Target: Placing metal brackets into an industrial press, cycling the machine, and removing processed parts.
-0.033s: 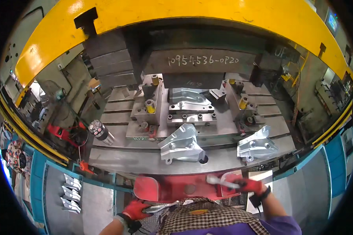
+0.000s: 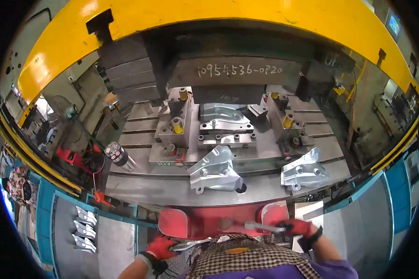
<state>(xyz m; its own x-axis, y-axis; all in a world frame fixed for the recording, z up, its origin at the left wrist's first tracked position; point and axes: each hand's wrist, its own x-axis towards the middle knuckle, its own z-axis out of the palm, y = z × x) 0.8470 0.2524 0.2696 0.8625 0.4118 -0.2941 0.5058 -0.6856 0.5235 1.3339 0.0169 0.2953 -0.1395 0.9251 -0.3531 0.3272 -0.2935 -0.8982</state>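
My left hand [image 2: 161,248], in a red glove, is closed around the end of a silvery metal part [image 2: 186,246], held low against my checked apron and partly hidden by it. In my right hand [image 2: 298,228], also red-gloved, is a hammer-like metal tool [image 2: 265,227]. Its thicker end points left, over the red stand [image 2: 209,216]; blur hides its exact kind. On the press bed ahead lie two stamped metal brackets, one near the middle [image 2: 216,169] and the other at the right [image 2: 305,171]. Another stamped piece [image 2: 223,111] rests in the die.
A yellow press frame [image 2: 200,11] arches over the bed [image 2: 144,188]. Guide posts with yellow collars [image 2: 177,124] flank the die. A metal cylinder [image 2: 119,156] stands at the left. Several brackets [image 2: 84,230] lie on the left side table [image 2: 114,237]; another table [image 2: 358,228] is at the right.
My right hand and the hammer-like tool have dropped slightly toward my body, and the tool lies more level. My left hand has barely moved. The brackets on the bed stay where they were.
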